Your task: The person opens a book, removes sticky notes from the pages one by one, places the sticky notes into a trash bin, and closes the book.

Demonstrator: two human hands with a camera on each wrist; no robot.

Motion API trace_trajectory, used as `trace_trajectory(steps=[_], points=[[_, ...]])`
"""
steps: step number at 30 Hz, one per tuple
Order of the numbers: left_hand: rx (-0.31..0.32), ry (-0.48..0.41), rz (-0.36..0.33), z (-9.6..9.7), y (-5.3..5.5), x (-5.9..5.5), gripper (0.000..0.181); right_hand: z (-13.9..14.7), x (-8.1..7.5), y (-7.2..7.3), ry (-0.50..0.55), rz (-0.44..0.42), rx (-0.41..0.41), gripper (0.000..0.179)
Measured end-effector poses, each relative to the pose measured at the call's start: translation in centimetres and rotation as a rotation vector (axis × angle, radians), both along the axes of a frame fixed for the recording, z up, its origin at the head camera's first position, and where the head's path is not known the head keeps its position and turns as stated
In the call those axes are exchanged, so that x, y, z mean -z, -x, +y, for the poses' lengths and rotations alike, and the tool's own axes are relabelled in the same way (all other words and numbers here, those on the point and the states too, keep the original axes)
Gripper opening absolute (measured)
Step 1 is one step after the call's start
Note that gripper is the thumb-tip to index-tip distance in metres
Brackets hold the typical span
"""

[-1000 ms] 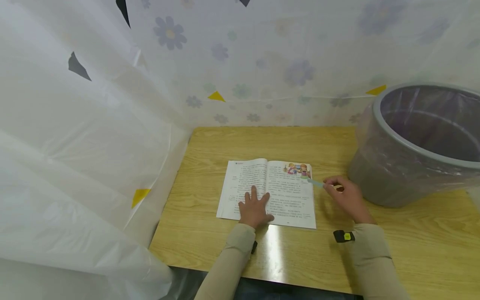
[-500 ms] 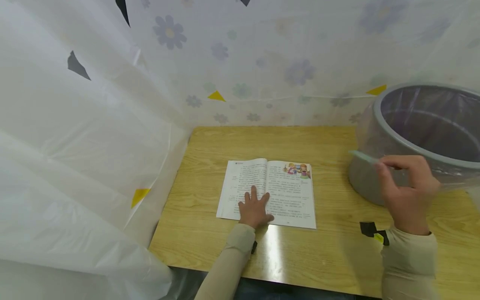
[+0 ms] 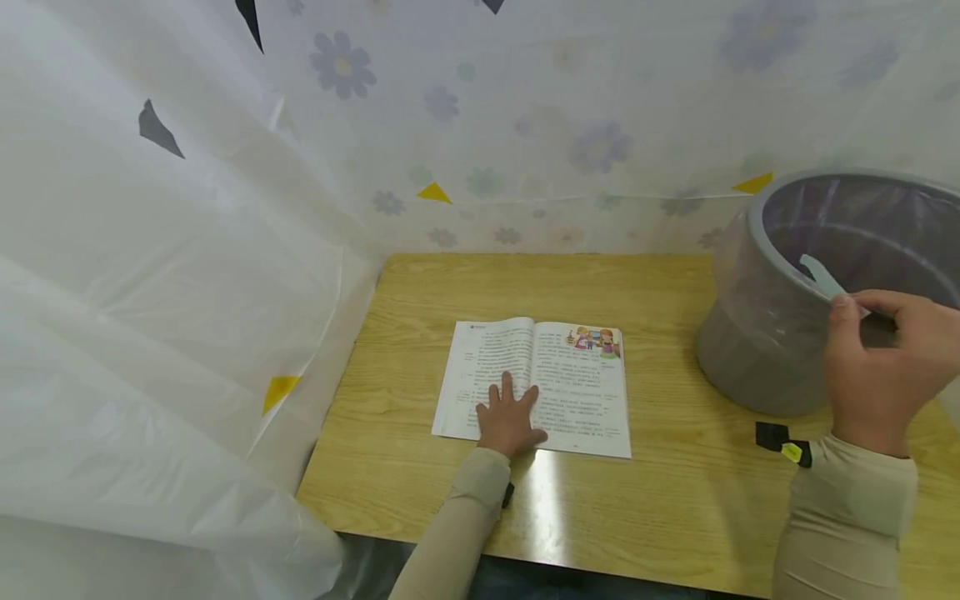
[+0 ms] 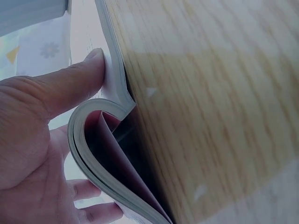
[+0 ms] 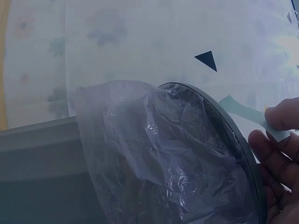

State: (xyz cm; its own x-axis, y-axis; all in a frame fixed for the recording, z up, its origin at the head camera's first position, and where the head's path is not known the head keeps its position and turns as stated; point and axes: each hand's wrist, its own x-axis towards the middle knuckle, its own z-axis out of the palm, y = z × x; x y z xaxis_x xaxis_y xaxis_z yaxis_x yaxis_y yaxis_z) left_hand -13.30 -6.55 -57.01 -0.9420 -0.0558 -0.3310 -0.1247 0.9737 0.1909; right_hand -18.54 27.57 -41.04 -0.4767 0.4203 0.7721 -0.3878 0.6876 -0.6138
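Observation:
An open book (image 3: 577, 392) of printed text, with a coloured picture at its upper right, lies on the table. My left hand (image 3: 510, 423) rests on it with fingers spread near the lower middle; in the left wrist view the book's pages (image 4: 77, 135) arch up beside the thumb. Between thumb and forefinger, my right hand (image 3: 885, 367) pinches a thin pale green strip (image 3: 820, 275). That strip (image 5: 247, 112) has a notched, slightly bent free end. From the head it appears over the near rim of the grey bin (image 3: 765, 358); the right wrist view shows it beside the rim.
A clear plastic liner (image 5: 149, 154) hangs over the bin's rim. The bin stands at the right of the wooden table (image 3: 547, 283). White sheeting (image 3: 187, 292) hangs at the left, and a flower-patterned sheet (image 3: 525, 100) covers the back.
My right hand has lifted away from the book's right edge and moved right to the bin, carrying the pale green strip. The left hand and the book have stayed put.

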Motion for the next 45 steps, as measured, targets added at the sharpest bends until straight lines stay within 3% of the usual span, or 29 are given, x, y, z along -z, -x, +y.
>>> trace_trajectory(steps=[7,9,14,18,22,26,30,35,45], points=[[-0.002,0.013,-0.008,-0.1,0.0,0.2,0.083,-0.1,0.2,0.2,-0.045,-0.023,0.002,0.036],[-0.007,0.013,-0.009,-0.2,0.1,0.2,0.083,-0.3,0.1,0.2,-0.021,-0.032,0.019,0.034],[-0.011,0.008,-0.007,-0.3,0.1,0.2,0.083,-0.6,-0.3,-0.3,0.077,-0.115,0.084,0.007],[-0.011,0.008,-0.011,-0.3,0.2,0.4,0.084,-0.9,-0.6,-0.3,0.109,-0.154,0.120,0.004],[-0.010,0.004,-0.018,-0.4,0.4,0.4,0.084,-0.9,-0.6,0.0,0.110,-0.136,0.120,0.008],[0.002,0.017,-0.015,-0.4,0.5,0.3,0.084,-0.6,-0.4,0.4,0.035,-0.097,0.094,0.010],[0.008,0.026,-0.010,-0.4,0.5,0.5,0.084,-0.3,-0.2,0.7,-0.055,-0.086,0.082,0.032],[0.008,0.028,-0.013,-0.4,0.4,0.7,0.084,-0.1,-0.1,0.6,-0.089,-0.119,0.064,0.042],[0.003,0.011,-0.028,-0.2,0.3,0.5,0.084,-0.1,-0.1,0.5,-0.075,-0.133,0.075,0.026]])
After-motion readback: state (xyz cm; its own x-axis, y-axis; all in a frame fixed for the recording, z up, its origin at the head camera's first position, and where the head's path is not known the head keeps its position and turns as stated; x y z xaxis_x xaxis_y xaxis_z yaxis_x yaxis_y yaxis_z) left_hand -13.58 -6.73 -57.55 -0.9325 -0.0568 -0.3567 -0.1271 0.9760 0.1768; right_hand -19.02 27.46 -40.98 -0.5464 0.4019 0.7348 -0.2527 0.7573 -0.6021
